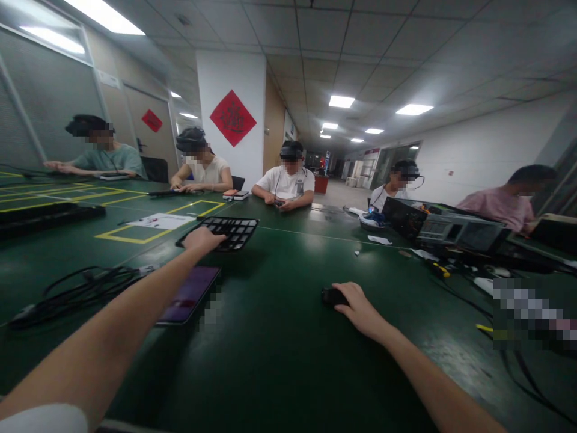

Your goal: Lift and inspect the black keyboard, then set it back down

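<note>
My left hand [202, 242] is stretched far forward, its fingers closed on the near left edge of a flat black tray [234, 242] with a grid of pale cells. The tray looks tilted and a little above the green table [279, 337]. Below my left forearm lies a tablet [193, 293] with a purple screen, partly covered by the arm. On the right side, my right hand [358, 304] rests low over the table. Its thumb and fingers are closed around a small rounded black object [332, 296], whose kind I cannot make out.
Coiled black cables [85, 288] lie at the left. Beyond them are a white sheet [162, 221] and yellow tape outlines [130, 239]. An opened computer case [460, 231] stands at the right among loose wires. Several people sit around the table, including one person [286, 180] opposite.
</note>
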`<act>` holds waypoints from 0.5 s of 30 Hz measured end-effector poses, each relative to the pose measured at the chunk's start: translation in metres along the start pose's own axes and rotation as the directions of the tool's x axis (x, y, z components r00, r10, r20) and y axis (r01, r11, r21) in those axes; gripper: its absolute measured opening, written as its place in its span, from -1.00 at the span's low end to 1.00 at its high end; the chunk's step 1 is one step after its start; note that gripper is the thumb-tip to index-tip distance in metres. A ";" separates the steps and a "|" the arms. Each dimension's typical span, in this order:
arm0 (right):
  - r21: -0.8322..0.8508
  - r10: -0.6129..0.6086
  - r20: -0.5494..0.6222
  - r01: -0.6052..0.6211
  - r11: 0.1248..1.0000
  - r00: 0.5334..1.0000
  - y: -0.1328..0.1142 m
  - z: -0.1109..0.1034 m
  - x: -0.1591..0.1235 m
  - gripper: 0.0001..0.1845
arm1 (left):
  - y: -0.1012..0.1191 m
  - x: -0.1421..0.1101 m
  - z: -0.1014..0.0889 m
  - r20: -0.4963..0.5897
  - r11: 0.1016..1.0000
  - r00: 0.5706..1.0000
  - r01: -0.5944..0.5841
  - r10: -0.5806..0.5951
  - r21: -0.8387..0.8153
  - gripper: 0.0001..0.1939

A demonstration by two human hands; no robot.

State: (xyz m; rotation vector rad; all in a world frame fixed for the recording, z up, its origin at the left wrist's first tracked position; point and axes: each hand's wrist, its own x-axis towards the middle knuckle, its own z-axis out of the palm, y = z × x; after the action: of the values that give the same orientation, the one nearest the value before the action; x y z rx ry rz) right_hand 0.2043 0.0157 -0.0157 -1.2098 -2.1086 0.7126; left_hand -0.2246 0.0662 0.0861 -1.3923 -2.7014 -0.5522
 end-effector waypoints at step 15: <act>-0.115 -0.016 -0.067 0.009 0.993 0.998 0.010 -0.019 0.004 -0.48 | -0.049 0.026 0.001 0.057 0.996 0.996 0.065 -0.068 0.058 -0.39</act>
State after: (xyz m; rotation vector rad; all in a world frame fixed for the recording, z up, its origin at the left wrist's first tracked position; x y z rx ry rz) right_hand 0.2224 0.0263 -0.0090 -1.2626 -2.1232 0.5433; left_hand -0.2786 0.0606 0.0765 -1.3308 -2.7951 -0.4429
